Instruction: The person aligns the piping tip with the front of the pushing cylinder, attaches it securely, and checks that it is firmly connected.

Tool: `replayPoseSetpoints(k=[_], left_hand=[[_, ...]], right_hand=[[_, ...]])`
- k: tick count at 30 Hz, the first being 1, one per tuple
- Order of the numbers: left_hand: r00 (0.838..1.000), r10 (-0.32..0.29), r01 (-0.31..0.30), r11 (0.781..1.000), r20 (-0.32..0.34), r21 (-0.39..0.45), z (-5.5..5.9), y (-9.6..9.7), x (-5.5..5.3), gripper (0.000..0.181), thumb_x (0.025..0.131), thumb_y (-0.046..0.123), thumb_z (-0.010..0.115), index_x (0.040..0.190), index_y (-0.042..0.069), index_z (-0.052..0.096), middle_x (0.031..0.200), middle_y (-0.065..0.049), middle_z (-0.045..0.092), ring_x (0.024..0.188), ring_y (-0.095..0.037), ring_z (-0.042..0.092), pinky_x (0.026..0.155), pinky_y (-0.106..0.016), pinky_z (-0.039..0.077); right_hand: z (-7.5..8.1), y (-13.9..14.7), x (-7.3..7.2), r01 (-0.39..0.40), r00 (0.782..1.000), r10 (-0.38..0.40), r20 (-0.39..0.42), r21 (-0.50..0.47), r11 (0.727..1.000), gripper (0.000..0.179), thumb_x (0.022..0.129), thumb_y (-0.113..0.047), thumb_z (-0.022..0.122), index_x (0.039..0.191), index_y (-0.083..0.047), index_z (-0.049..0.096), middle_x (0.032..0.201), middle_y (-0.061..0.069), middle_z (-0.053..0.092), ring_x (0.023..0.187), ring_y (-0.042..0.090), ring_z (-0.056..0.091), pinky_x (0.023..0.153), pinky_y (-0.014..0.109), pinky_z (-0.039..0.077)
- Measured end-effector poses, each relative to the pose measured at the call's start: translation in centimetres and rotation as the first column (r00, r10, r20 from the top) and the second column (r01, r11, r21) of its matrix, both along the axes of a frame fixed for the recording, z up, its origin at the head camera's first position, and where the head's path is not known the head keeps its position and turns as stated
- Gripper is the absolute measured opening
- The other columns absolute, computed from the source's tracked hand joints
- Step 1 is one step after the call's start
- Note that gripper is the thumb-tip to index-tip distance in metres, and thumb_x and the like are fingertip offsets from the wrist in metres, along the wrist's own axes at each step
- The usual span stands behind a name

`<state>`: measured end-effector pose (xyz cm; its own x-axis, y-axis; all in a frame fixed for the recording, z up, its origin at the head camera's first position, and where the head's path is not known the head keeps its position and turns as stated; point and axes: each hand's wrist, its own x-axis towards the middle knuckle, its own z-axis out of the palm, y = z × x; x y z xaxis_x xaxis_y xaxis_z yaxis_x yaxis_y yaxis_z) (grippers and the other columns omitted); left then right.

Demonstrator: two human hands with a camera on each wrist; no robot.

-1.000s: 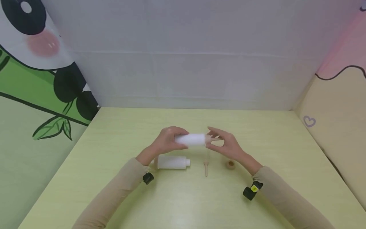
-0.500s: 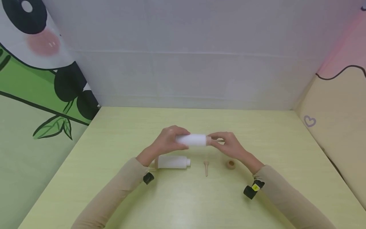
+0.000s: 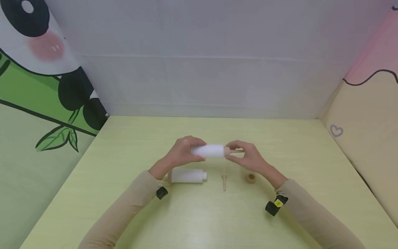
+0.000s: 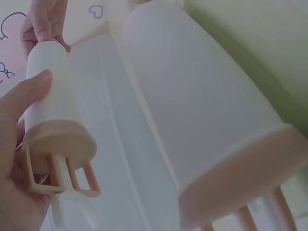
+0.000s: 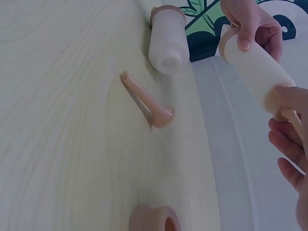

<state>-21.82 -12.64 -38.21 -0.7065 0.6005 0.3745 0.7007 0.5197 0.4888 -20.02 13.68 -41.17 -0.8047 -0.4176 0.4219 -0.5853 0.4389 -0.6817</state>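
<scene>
My left hand (image 3: 184, 150) grips the white barrel of a piping syringe (image 3: 209, 151), held level above the table. In the left wrist view its beige end cap (image 4: 60, 137) carries square finger loops and a clear plunger handle. At the other end sits a beige nozzle (image 3: 237, 151) with a long thin spout pointing right. The thumb and fingers of my right hand (image 3: 248, 157) pinch the nozzle's wide base, right against the barrel. The right wrist view shows the other fingers (image 5: 288, 147) spread below the spout.
A second white syringe (image 3: 187, 175) lies on the table (image 3: 199, 211) below my left hand, its narrow neck to the right. Right of it lie a loose beige nozzle (image 3: 224, 181) and a beige ring-shaped piece (image 3: 250, 178). A pale wall (image 3: 199, 83) stands behind.
My right fingers closed on the nozzle's base half a second ago, hiding much of it. They have since shifted slightly and spread wider around it. The left hand and syringe stay nearly still.
</scene>
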Motion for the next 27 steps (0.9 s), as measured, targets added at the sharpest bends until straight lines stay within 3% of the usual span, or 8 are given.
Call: replayPoseSetpoints(k=[4, 7, 10, 16, 23, 27], left_hand=[[1.000, -0.014, 0.014, 1.000, -0.020, -0.001, 0.07, 0.16, -0.03, 0.042, 0.064, 0.016, 0.082, 0.101, 0.003, 0.068, 0.100, -0.007, 0.067, 0.090, -0.021, 0.060, 0.073, -0.034, 0.051], [1.000, -0.011, 0.011, 1.000, -0.027, -0.006, 0.14, 0.22, 0.00, 0.042, 0.064, 0.017, 0.082, 0.101, 0.003, 0.068, 0.100, -0.007, 0.067, 0.089, -0.022, 0.061, 0.074, -0.034, 0.051], [1.000, -0.003, 0.003, 1.000, -0.020, -0.017, 0.12, 0.19, 0.02, 0.043, 0.064, 0.018, 0.082, 0.102, 0.003, 0.068, 0.100, -0.007, 0.067, 0.089, -0.022, 0.061, 0.074, -0.034, 0.051], [1.000, -0.006, 0.006, 1.000, -0.016, -0.008, 0.02, 0.14, -0.13, 0.043, 0.063, 0.017, 0.082, 0.102, 0.003, 0.068, 0.100, -0.007, 0.067, 0.090, -0.022, 0.061, 0.074, -0.035, 0.051], [1.000, -0.004, 0.004, 1.000, -0.012, -0.002, -0.07, 0.20, -0.33, 0.043, 0.063, 0.018, 0.083, 0.101, 0.003, 0.068, 0.099, -0.007, 0.067, 0.089, -0.022, 0.061, 0.074, -0.034, 0.050], [1.000, -0.007, 0.007, 1.000, -0.011, -0.005, -0.09, 0.29, -0.31, 0.042, 0.063, 0.018, 0.083, 0.100, 0.004, 0.068, 0.098, -0.006, 0.068, 0.088, -0.021, 0.061, 0.072, -0.034, 0.050]], right_hand=[[0.12, 0.27, -0.12, 0.007, 0.999, -0.008, 0.031, 0.026, 1.000, 0.028, 0.079, -0.018, 0.070, 0.104, -0.006, 0.066, 0.101, 0.008, 0.067, 0.092, 0.024, 0.063, 0.076, 0.041, 0.051], [0.06, 0.43, -0.17, -0.005, 1.000, 0.004, 0.030, 0.021, 1.000, 0.041, 0.077, -0.016, 0.072, 0.115, -0.005, 0.060, 0.105, 0.009, 0.065, 0.093, 0.023, 0.061, 0.078, 0.043, 0.050], [-0.07, 0.55, -0.18, -0.010, 1.000, 0.010, -0.001, 0.008, 1.000, 0.048, 0.073, -0.014, 0.076, 0.117, -0.006, 0.058, 0.104, 0.008, 0.064, 0.091, 0.022, 0.059, 0.078, 0.044, 0.049], [-0.02, 0.55, -0.38, -0.010, 1.000, 0.010, -0.013, 0.011, 1.000, 0.026, 0.079, -0.014, 0.070, 0.103, -0.005, 0.066, 0.100, 0.008, 0.067, 0.089, 0.022, 0.062, 0.075, 0.040, 0.052], [-0.27, 0.54, -0.44, -0.024, 0.999, 0.024, -0.030, 0.002, 1.000, 0.040, 0.074, -0.014, 0.074, 0.111, -0.003, 0.063, 0.108, 0.011, 0.064, 0.091, 0.023, 0.062, 0.075, 0.042, 0.051], [-0.23, 0.35, -0.34, -0.020, 1.000, 0.020, -0.015, 0.008, 1.000, 0.031, 0.076, -0.014, 0.073, 0.105, -0.006, 0.066, 0.101, 0.008, 0.066, 0.091, 0.021, 0.061, 0.073, 0.036, 0.052]])
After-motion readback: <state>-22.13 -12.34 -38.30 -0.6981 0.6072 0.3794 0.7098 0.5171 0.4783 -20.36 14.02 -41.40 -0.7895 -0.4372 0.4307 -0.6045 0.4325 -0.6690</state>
